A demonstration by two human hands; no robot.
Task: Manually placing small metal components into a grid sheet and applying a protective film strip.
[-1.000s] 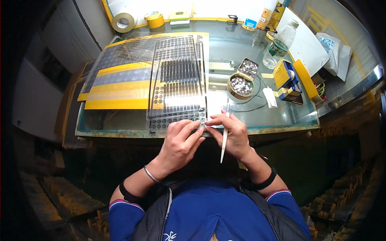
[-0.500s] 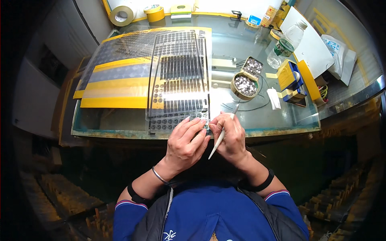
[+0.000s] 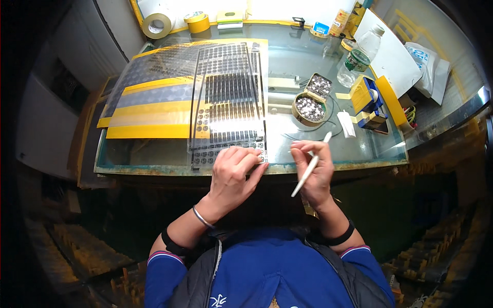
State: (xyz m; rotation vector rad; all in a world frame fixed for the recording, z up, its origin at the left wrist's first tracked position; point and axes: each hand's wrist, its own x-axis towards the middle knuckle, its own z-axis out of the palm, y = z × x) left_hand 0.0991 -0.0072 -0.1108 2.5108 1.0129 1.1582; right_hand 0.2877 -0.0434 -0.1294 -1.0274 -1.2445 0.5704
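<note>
My left hand [image 3: 233,169] rests on the near right corner of a clear film sheet [image 3: 203,155] printed with rows of black discs and bars. Its fingers are bent over the film with the thumb apart. To the right, off the film, my right hand [image 3: 316,172] holds a slim white pen-shaped tool [image 3: 306,176], slanted across the palm. The thumb and forefinger of that hand are close together; anything tiny between them is too small to make out.
Beyond my right hand stands an open round tin [image 3: 309,109] full of small dark and pale bits. A blue tape dispenser [image 3: 372,105], a plastic bottle [image 3: 359,59] and a white tube [image 3: 346,124] lie right. Yellow-edged sheets [image 3: 149,113] cover the left; tape rolls [image 3: 156,24] sit behind.
My right hand has moved right, away from my left hand and the film, carrying the white tool. My left hand stays on the film, its fingers slightly more bent.
</note>
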